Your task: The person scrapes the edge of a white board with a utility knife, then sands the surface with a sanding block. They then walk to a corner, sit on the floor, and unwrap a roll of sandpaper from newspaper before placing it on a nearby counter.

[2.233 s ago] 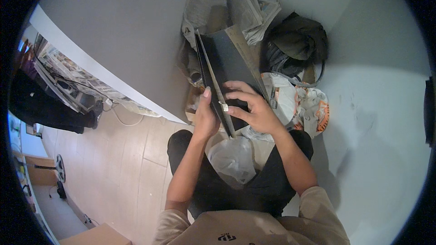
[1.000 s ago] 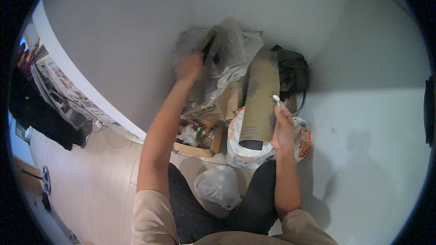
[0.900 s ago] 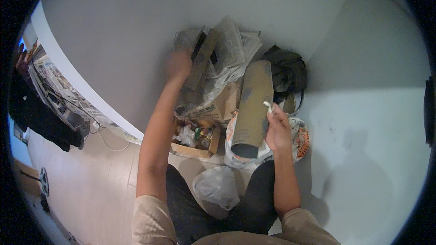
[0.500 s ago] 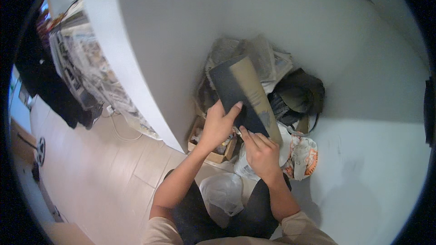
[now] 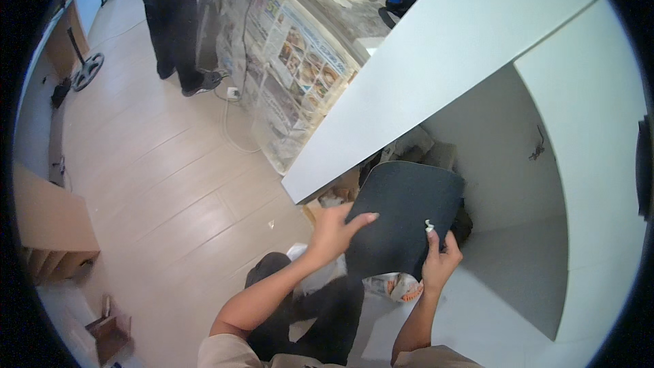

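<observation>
Held out in front of me is a dark grey sheet of what looks like sandpaper (image 5: 402, 208), with its dark face toward me. My left hand (image 5: 332, 235) grips its left edge, thumb lying on top and fingers underneath. On the right edge, my right hand (image 5: 441, 262) pinches the sheet with the thumb on its face. A small whitish bit (image 5: 428, 225) shows at the right thumb's tip; I cannot tell what it is. The fingers under the sheet are mostly hidden. Behind the sheet sits a cardboard box (image 5: 317, 208), partly covered.
A white wall edge (image 5: 409, 95) runs diagonally beyond my hands. Newspaper-covered furniture (image 5: 300, 61) stands at upper left, beside a person in dark trousers (image 5: 170, 20). Below the sheet lie a white plastic bag (image 5: 327, 276) and an orange-and-white bag (image 5: 407, 287). A cable (image 5: 228, 126) trails over the floor.
My view has swung left, bringing the person into clearer sight. The sheet was folded with a tan strip showing; now it is spread wider, dark face up. My right hand has moved to its right edge.
</observation>
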Motion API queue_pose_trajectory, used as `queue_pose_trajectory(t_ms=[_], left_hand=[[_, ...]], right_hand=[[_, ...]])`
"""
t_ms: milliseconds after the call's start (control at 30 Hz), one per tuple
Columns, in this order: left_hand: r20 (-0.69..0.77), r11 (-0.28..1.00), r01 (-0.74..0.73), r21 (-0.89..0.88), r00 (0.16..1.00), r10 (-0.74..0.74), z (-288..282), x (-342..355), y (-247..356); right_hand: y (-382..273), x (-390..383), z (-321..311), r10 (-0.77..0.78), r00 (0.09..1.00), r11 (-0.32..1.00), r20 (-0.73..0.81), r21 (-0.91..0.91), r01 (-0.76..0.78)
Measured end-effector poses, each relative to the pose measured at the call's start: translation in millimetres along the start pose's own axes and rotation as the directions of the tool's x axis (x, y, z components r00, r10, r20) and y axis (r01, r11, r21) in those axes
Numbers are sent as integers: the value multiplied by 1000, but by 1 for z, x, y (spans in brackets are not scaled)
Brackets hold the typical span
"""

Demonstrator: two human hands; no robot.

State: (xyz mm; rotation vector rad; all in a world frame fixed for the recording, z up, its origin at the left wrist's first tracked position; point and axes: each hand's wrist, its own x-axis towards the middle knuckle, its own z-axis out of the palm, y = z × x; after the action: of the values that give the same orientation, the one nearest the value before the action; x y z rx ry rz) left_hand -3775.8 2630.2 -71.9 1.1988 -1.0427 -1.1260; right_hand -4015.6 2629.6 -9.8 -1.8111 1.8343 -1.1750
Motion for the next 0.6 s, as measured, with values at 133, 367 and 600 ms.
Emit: queue_pose_trajectory(t_ms=[133,367,600], left_hand=[[-180,989,124,-80,974,-137,-57,-38,41],[-460,781,274,561,888,18,-169,-137,185],[-626,631,448,633,776,78,-321,-213,297]], right_hand=[[-59,-22,-6,148,943,895,298,366,-256],[-202,-70,-3,106,771,895,628,277,-348],[-374,-84,-8,13,736,425,676,663,-616]])
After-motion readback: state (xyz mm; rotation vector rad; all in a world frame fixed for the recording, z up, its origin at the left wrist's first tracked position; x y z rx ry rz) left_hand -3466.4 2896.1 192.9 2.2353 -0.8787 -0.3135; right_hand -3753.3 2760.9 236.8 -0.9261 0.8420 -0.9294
